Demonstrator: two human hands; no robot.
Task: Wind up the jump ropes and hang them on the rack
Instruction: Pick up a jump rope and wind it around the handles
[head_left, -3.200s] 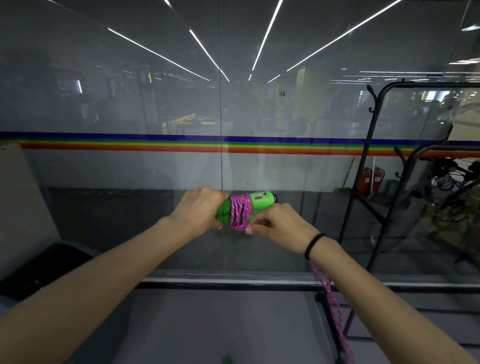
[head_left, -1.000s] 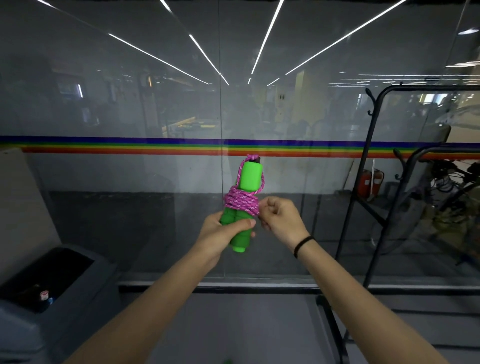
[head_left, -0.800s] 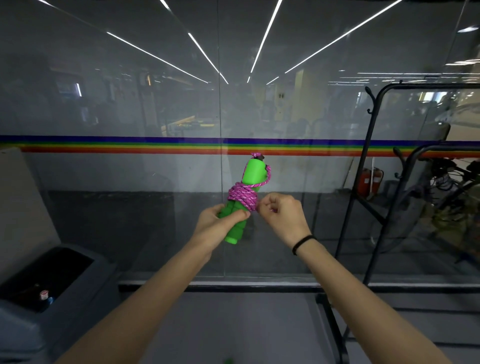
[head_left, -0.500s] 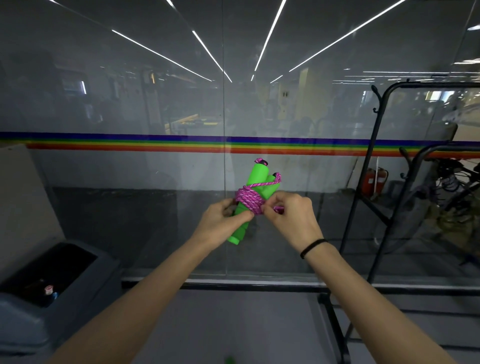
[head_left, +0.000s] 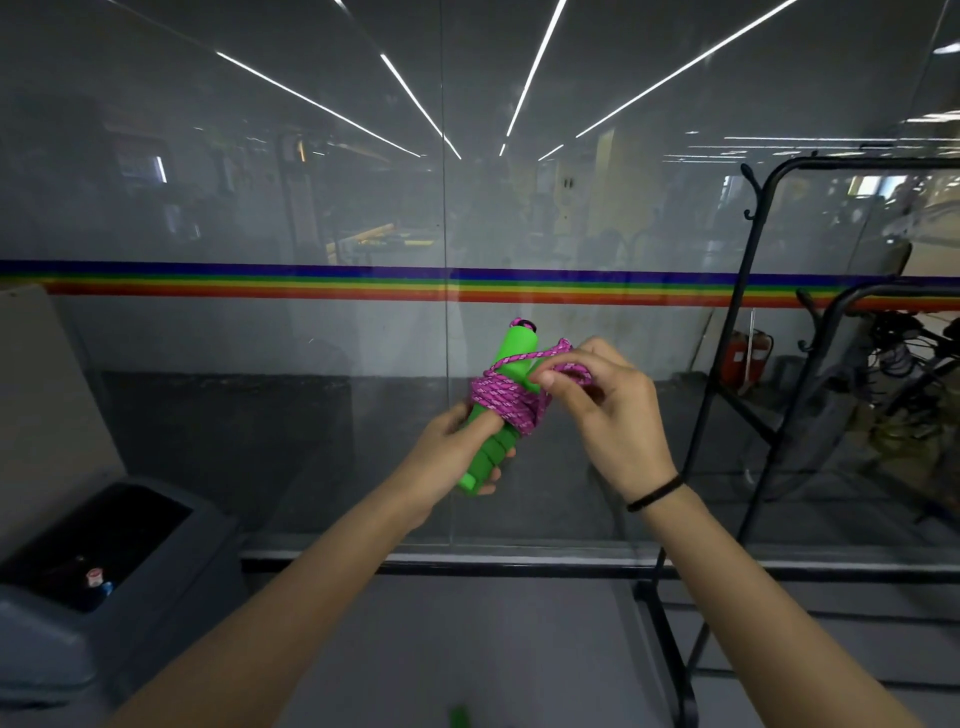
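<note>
1. Green foam handles of a jump rope were held as a pair, tilted upright in front of a glass wall, in the air between the person's two hands.
2. Their left hand gripped the lower end of the handles, fingers curled round them.
3. Pink cord sat wound in a thick band round the middle of the handles. Three seconds earlier a long tail trailed towards the floor; that slack had now gone into the coil.
4. Their right hand pinched a short loop of cord and had drawn it up and out to the right of the coil. Half a second before, that hand pressed tight against the coil.
5. Winding looked finished, and the loop seemed meant for tucking in or for hanging.
6. Black metal rack stood at the right, apart from both hands, with hanging not yet done.
</note>
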